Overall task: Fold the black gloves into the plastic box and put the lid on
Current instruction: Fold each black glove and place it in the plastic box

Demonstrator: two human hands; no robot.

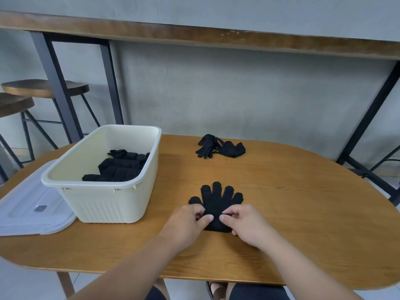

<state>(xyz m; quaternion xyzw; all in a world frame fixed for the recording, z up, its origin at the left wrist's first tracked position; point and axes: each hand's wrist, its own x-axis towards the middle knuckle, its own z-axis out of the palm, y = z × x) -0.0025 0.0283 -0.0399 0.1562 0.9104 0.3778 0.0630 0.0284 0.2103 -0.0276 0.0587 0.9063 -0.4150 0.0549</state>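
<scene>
A black glove [216, 200] lies flat on the wooden table [292, 213], fingers spread and pointing away from me. My left hand [186, 226] pinches its cuff end on the left side. My right hand [244, 224] pinches the same end on the right. A small heap of loose black gloves [220, 147] lies further back on the table. The cream plastic box [108, 202] stands to the left with several folded black gloves [121, 167] inside. Its translucent lid [28, 211] lies flat on the table left of the box, partly under it.
Two wooden stools [43, 87] with dark metal legs stand beyond the table at the left. A high wooden counter [194, 33] on black metal legs runs along the grey wall behind.
</scene>
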